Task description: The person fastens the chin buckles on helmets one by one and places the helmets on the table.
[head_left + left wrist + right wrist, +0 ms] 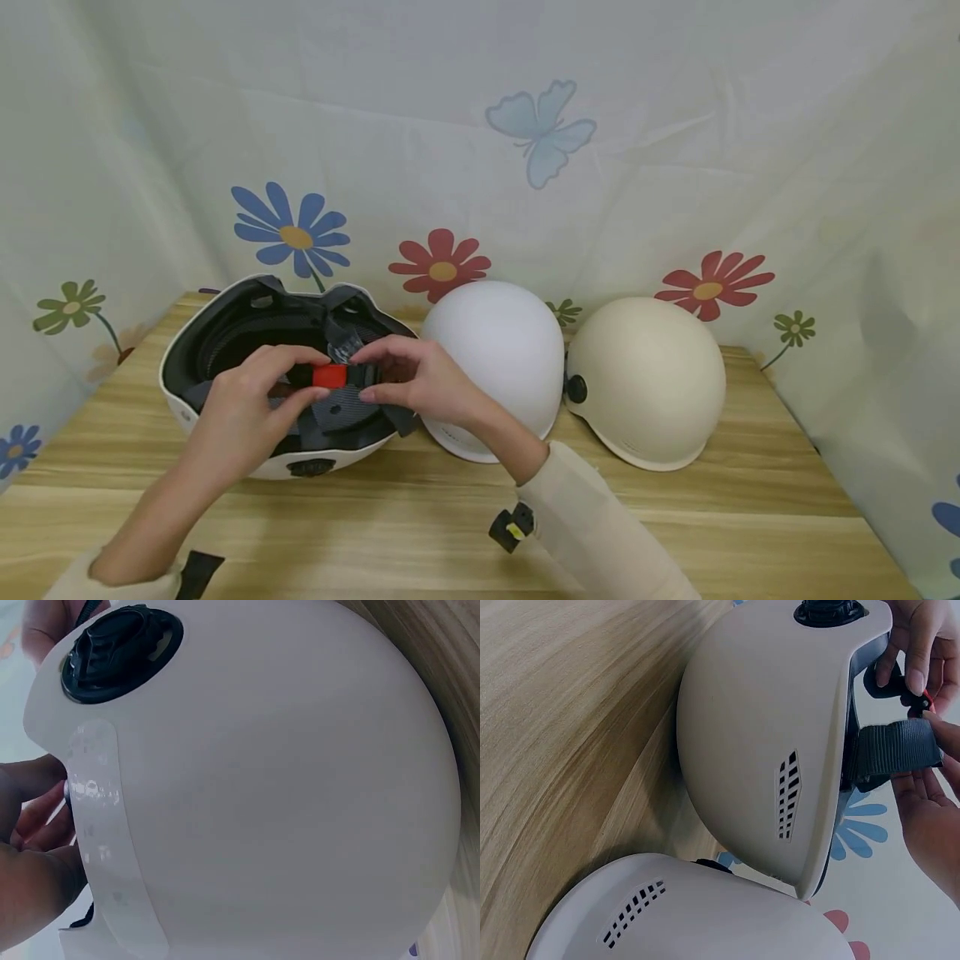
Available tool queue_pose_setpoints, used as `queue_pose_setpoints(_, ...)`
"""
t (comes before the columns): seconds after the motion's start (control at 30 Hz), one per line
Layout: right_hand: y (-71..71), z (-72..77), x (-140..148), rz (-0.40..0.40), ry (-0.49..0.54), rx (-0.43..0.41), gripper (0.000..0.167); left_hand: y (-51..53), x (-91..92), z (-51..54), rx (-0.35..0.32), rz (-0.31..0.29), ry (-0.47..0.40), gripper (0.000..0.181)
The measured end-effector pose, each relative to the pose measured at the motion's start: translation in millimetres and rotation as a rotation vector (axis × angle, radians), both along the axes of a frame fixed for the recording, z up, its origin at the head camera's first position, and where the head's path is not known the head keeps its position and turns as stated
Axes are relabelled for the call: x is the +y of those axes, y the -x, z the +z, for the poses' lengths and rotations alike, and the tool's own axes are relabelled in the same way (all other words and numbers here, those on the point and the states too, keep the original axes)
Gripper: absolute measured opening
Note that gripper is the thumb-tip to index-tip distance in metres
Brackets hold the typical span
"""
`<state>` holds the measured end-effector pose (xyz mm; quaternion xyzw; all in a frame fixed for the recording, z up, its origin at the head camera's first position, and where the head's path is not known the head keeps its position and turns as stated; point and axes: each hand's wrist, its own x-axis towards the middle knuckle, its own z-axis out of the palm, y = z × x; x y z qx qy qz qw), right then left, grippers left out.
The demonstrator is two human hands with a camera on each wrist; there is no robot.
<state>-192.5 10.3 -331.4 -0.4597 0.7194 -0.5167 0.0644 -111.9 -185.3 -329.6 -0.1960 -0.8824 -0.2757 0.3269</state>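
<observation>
An upturned white helmet point(300, 462) with a dark padded lining stands at the left of the table. Over its opening my left hand point(238, 408) pinches the red part of a chin-strap buckle point(330, 377) between thumb and fingers. My right hand point(431, 379) pinches the buckle's black end from the other side. The two parts meet end to end; whether they are latched I cannot tell. In the right wrist view a dark webbing strap point(896, 746) runs from the helmet's rim to the right hand. The helmet's shell point(277, 780) hides much of the left hand in the left wrist view.
A white helmet point(495, 358) sits dome up right beside the upturned one. Further right is a cream helmet point(652, 375) with a black knob. All stand on a wood-grain table point(420, 533), with a flower-printed curtain point(637, 208) behind.
</observation>
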Motion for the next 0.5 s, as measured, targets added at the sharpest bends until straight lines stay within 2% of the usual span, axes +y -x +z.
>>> queue_pose_setpoints(0.23, -0.5, -1.2, 0.1, -0.043, 0.026, -0.012, 0.032, -1.1, 0.5, 1.0, -0.027, 0.020, -0.050, 0.040)
queue_pose_setpoints(0.5, -2.1, 0.7, -1.6, -0.118, 0.030, 0.047, 0.030, -0.4, 0.8, 0.5, 0.008, 0.013, -0.114, 0.040)
